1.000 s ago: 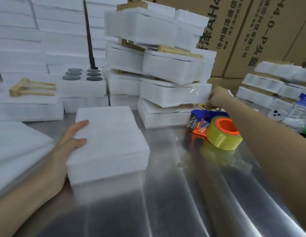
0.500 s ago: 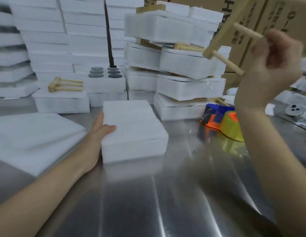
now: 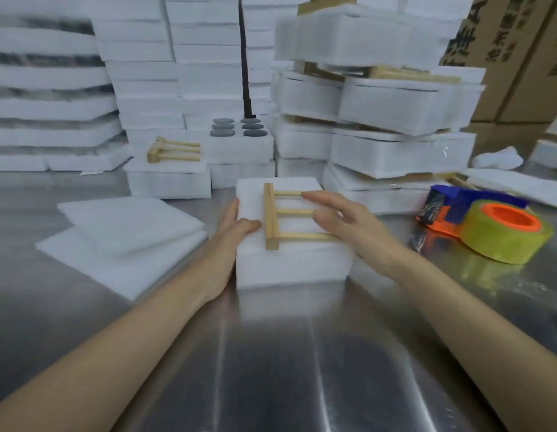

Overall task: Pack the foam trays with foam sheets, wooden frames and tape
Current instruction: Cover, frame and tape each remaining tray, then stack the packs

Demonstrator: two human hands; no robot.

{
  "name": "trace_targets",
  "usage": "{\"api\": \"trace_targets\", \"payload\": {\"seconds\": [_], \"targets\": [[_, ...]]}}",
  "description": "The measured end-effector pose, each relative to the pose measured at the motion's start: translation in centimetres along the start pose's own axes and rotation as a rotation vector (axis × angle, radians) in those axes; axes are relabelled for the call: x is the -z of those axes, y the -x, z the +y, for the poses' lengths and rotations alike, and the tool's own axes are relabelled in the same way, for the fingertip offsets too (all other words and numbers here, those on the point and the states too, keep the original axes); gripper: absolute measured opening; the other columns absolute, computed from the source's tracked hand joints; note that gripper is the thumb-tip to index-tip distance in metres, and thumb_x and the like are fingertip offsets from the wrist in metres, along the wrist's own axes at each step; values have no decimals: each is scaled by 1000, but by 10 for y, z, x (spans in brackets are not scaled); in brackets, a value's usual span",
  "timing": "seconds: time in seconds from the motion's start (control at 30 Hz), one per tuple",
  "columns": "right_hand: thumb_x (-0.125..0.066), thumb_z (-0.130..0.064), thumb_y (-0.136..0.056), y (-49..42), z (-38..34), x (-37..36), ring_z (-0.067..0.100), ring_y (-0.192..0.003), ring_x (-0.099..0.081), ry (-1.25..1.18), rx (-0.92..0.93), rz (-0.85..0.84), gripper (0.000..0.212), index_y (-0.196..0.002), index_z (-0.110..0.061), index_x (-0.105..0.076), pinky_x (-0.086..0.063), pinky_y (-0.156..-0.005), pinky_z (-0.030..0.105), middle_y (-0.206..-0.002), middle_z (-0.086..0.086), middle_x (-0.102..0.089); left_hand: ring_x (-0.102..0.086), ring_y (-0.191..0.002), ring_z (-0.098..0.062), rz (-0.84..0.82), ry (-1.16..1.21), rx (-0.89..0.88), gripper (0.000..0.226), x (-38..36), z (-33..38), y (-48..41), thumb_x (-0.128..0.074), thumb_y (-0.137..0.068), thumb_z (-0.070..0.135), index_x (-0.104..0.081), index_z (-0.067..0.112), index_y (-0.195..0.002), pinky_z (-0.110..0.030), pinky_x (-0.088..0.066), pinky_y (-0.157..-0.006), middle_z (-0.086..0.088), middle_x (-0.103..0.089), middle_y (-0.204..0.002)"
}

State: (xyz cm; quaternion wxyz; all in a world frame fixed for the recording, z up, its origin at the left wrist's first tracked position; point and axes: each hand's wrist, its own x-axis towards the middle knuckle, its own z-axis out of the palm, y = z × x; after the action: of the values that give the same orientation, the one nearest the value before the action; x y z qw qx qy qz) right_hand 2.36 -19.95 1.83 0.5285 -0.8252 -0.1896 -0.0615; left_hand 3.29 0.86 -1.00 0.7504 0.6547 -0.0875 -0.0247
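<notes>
Touching wooden frame (image 3: 271,219), right hand (image 3: 348,224) lies flat.

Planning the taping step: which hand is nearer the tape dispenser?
Right. The right hand rests on the wooden frame atop the foam tray, left of the tape dispenser; the left hand braces the tray's far left edge.

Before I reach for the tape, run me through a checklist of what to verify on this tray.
1. Wooden frame lying flat on foam tray: ok.
2. Frame's right end inside the tray edge: cannot tell, right hand covers it.
3. Left hand bracing the tray's left side: ok.
4. Foam sheet laid over the frame: not ok, none there.
5. Foam sheets ready on the left: ok.
6. Tape dispenser on the right: ok.
</notes>
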Motion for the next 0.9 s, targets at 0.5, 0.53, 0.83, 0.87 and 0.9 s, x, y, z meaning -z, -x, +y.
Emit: {"api": "trace_targets", "payload": {"seconds": [0.5, 0.53, 0.83, 0.87, 0.9], "targets": [[-71, -53, -59, 2, 7, -3, -13, -132, -25, 185, 39, -152, 52, -110, -47, -61, -18, -100, -5, -144, -15, -29, -67, -103, -9, -54, 32, 7, 53, 6, -7, -2, -65, -71, 19, -51, 45, -115, -18, -53, -77, 11, -71, -112], [-69, -53, -62, 1, 7, -2, -16, -130, -26, 175, 41, -162, 49, -110, -47, -62, -19, -101, -3, -142, -15, -31, -66, -106, -10, -52, 34, 7, 50, 5, -6, -1, -64, -69, 20, -52, 46, -110, -19, -53, -80, 10, -70, -116], [-65, -17, -87, -1, 10, 0, -8, -123, -42, 18, 52, -91, 17, -94, -31, -73, -33, -93, 4, -133, -4, -47, -33, -138, -12, 91, -19, -68, 25, -2, -4, 2, -47, -96, 13, -49, 18, -121, -35, -25, -117, 8, -28, -150], [-66, -17, -86, -1, 9, 1, -8, -122, -44, 3, 51, -109, 17, -95, -28, -73, -35, -91, 4, -132, -4, -48, -34, -137, -13, 93, -4, -68, 16, -1, -4, 1, -46, -97, 14, -51, 20, -111, -36, -26, -117, 7, -31, -149], [-66, -16, -85, 0, 8, 2, -10, -120, -45, -5, 50, -129, 16, -95, -27, -74, -36, -89, 5, -131, -4, -49, -35, -138, -14, 89, 16, -59, 11, -1, -4, 1, -46, -98, 16, -53, 22, -104, -38, -26, -117, 5, -33, -149]]}}
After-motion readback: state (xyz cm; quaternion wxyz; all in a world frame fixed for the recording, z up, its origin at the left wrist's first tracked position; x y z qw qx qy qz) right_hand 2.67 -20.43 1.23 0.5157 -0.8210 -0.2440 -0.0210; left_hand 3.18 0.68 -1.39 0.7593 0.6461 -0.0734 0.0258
